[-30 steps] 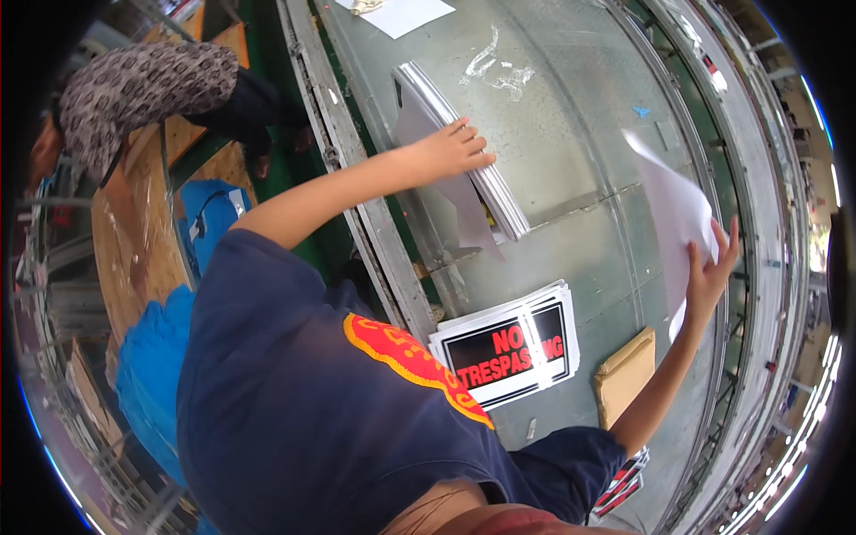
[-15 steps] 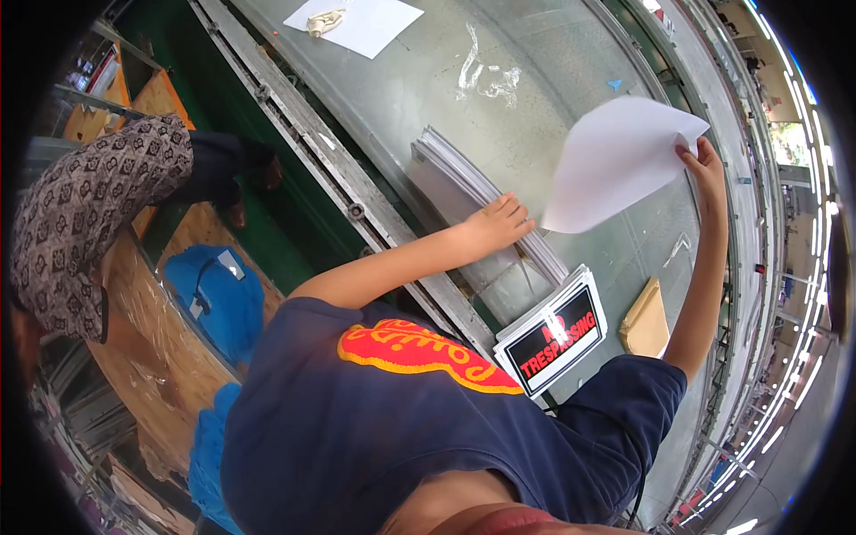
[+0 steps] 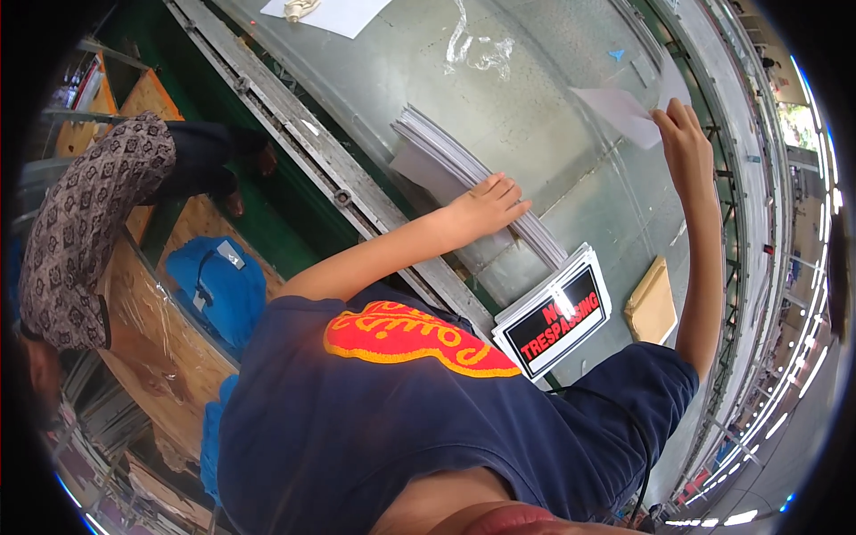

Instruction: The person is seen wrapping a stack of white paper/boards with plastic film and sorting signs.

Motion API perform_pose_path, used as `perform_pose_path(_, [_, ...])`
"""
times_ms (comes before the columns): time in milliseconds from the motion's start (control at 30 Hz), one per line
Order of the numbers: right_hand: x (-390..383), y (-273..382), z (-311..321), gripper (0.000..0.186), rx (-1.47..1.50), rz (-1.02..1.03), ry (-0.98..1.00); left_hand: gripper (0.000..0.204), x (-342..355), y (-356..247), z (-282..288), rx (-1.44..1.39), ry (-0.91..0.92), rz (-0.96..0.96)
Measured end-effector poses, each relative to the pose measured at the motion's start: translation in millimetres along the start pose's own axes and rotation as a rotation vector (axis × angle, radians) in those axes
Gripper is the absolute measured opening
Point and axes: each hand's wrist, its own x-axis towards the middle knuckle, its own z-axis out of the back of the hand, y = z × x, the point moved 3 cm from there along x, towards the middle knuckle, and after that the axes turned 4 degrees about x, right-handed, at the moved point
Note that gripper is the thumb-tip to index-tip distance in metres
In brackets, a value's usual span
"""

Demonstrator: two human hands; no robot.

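Observation:
My left hand lies over a standing stack of white sheets, its fingers curled across the upper edge. The stack leans on its long edge on the grey-green table. Out to the right, my raised right hand pinches one thin white sheet by its edge. That sheet is bent and turned, so only part of its face shows. Close to my chest, beside the stack's near end, lies a pile of black, white and red printed signs. A tan paper bundle rests to the right of the signs.
The table has a metal rail along its left side. Crumpled clear plastic, a blue scrap and a white sheet lie farther off. At left, a person in a patterned top bends near a blue bag.
My right hand has moved slightly left and up with the white sheet, which has swung from broadside to nearly edge-on. My left hand stays on the stack.

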Motion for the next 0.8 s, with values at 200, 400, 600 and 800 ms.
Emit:
perform_pose_path(200, [-30,-7,-30,0.035,0.023,0.189,0.084,0.039,2,1,0,0.0,0.027,-0.003])
perform_pose_path(400, [-64,9,-67,0.026,0.556,-0.007,0.083,0.04,7,1,7,0.012,0.101,-0.013])
perform_pose_path(600, [-88,44,-98,0.019,0.873,-0.345,0.056,0.042,13,0,12,0.01,0.165,-0.018])
perform_pose_path(800, [-111,81,-95,0.039,1.168,-0.416,0.077,0.035,17,-3,12,0.154,0.209,-0.044])
